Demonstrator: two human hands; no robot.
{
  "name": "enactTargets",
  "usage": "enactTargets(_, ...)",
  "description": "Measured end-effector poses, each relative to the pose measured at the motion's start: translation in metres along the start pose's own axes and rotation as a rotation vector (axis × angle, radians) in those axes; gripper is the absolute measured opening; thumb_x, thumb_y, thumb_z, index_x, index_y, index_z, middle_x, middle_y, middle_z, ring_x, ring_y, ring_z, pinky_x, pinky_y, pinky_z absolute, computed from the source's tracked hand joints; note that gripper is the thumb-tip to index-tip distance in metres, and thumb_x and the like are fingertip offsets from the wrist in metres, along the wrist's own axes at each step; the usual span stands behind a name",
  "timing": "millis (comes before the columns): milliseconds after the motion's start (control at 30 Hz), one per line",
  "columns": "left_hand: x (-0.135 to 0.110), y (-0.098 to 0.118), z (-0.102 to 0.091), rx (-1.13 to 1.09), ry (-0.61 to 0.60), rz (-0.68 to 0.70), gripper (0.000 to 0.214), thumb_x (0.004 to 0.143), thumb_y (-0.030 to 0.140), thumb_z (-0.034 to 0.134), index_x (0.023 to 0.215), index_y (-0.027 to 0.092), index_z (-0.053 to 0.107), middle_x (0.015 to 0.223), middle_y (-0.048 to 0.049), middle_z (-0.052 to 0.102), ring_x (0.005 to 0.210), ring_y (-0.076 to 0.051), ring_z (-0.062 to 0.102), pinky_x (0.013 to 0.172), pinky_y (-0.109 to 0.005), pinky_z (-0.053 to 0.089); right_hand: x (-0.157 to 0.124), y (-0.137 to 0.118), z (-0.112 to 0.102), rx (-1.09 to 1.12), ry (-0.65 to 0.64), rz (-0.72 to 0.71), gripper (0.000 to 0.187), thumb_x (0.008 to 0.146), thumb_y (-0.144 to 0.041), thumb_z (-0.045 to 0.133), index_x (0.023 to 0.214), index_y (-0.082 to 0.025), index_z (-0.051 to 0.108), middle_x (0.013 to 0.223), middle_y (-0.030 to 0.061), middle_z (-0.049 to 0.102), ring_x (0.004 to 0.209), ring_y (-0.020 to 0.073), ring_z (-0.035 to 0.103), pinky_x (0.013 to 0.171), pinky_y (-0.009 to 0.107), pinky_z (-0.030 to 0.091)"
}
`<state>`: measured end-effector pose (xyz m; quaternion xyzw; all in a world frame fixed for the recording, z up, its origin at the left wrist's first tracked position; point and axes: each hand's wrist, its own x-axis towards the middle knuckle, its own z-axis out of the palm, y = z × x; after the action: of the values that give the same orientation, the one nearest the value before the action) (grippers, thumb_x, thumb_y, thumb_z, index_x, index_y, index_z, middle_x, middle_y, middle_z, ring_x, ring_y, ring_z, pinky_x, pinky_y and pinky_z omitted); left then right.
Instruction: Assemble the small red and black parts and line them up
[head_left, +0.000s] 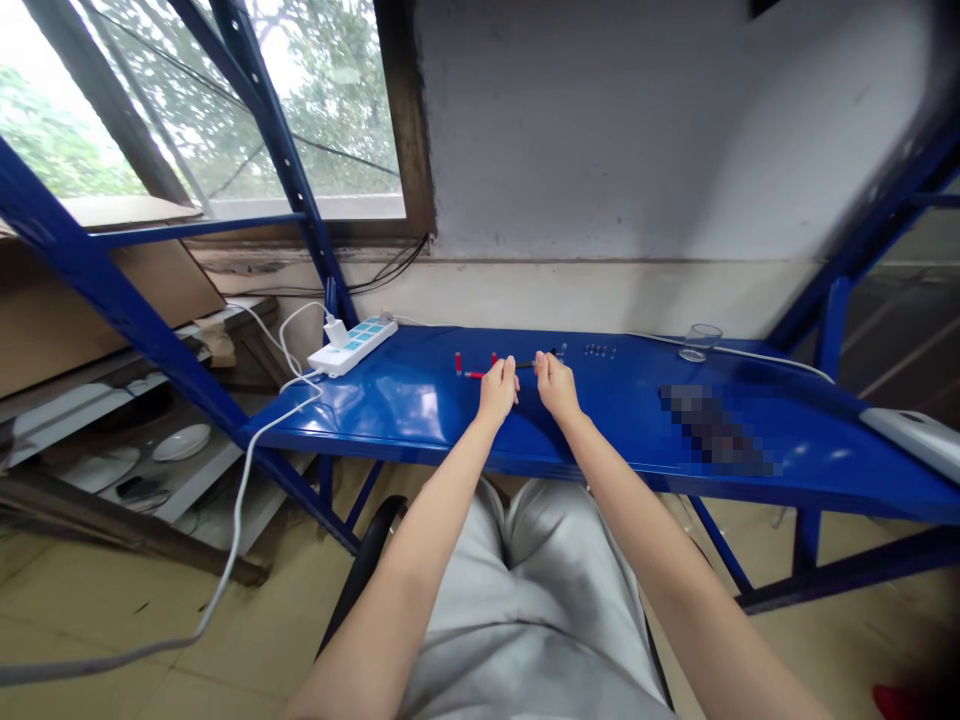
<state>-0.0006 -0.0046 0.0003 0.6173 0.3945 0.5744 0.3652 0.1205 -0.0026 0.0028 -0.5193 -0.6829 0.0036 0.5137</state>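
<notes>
Both my hands rest side by side on a blue metal shelf. My left hand is curled, its fingers closed on the red handle of a thin tool that lies across the shelf. My right hand is curled too, pinching the tool's dark end. Two small red pieces stand just behind my left hand. A row of tiny dark parts lies behind my right hand.
A white power strip with a plugged-in charger and white cable sits at the shelf's left end. A small glass stands at the back right. A blurred patch covers something to the right. Blue rack posts flank the shelf.
</notes>
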Motion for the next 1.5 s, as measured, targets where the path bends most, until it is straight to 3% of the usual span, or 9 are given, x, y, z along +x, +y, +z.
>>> enactTargets(367,0.0040,-0.0001,0.0002,-0.120,0.008,-0.130,0.046,0.083,0.055,0.039,0.056,0.018,0.039,0.044,0.0056,0.042,0.032,-0.005,0.042,0.037,-0.019,0.034,-0.0012,-0.0003,0.0018,0.011,-0.002,-0.023,0.045,0.092,-0.048,0.019,0.063,-0.022,0.041,0.056,0.0022,0.050,0.053,0.0146,0.049,0.056,0.026,0.033)
enactTargets(500,0.0050,-0.0034,0.0000,-0.128,0.000,-0.107,0.046,0.084,0.054,0.038,0.057,0.017,0.039,0.044,0.0053,0.042,0.033,-0.005,0.042,0.038,-0.018,0.034,-0.0011,0.0014,0.0012,0.010,-0.014,-0.003,0.044,0.091,-0.048,0.020,0.064,-0.022,0.042,0.057,0.0022,0.051,0.054,0.0152,0.049,0.057,0.026,0.033)
enactTargets(767,0.0077,-0.0044,-0.0007,-0.160,-0.012,-0.039,0.013,0.087,0.028,0.043,0.091,0.017,0.049,0.064,0.0046,0.052,0.032,-0.002,0.044,0.034,-0.016,0.032,-0.0011,0.0066,0.0055,0.169,-0.102,0.048,0.036,0.090,-0.048,0.026,0.098,-0.020,0.047,0.078,0.0048,0.060,0.065,0.0161,0.055,0.061,0.027,0.039)
enactTargets(900,0.0073,-0.0037,-0.0010,-0.158,-0.053,-0.036,0.012,0.088,0.024,0.041,0.093,0.016,0.049,0.069,0.0028,0.055,0.034,-0.002,0.047,0.035,-0.015,0.034,-0.0011,0.0067,0.0046,0.112,-0.103,0.110,0.038,0.089,-0.050,0.025,0.088,-0.021,0.050,0.070,0.0036,0.060,0.061,0.0165,0.055,0.060,0.026,0.038)
enactTargets(1033,0.0071,-0.0046,-0.0014,-0.163,-0.061,-0.034,0.014,0.088,0.026,0.042,0.093,0.015,0.049,0.068,0.0026,0.055,0.033,-0.003,0.047,0.034,-0.016,0.035,0.0005,0.0081,0.0045,0.058,-0.090,0.089,0.041,0.089,-0.050,0.026,0.074,-0.021,0.052,0.067,0.0054,0.062,0.057,0.0167,0.056,0.056,0.026,0.036)
enactTargets(1500,0.0053,-0.0049,-0.0019,-0.111,0.052,-0.020,0.031,0.086,0.046,0.043,0.077,0.017,0.048,0.055,0.0050,0.052,0.031,-0.004,0.044,0.034,-0.017,0.033,-0.0006,0.0057,0.0066,-0.007,-0.043,0.005,0.041,0.090,-0.046,0.027,0.080,-0.020,0.057,0.070,0.0069,0.065,0.060,0.0175,0.059,0.056,0.025,0.036)
